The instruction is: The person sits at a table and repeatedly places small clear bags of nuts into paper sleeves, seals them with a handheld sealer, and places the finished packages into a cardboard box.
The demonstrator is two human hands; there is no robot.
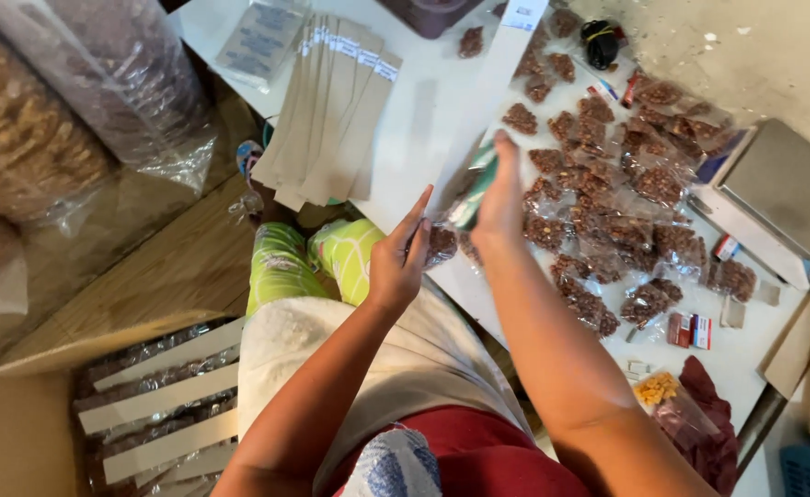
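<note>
The right hand (499, 198) reaches forward, fingers closed around a green tool (476, 187) over the white surface (420, 120); the left hand (397, 262), fingers pinched, holds a small clear packet (442, 244) at the surface's 6 o'clock edge; a loose pinch could drop it off that edge.

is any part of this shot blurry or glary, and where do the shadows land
Head view: the right hand and the green tool it holds are a little motion-soft; the left hand is sharper. Soft glare lies on the clear big bags at upper left. A faint shadow falls on the white table. Edges bend slightly, wide-angle.
</note>
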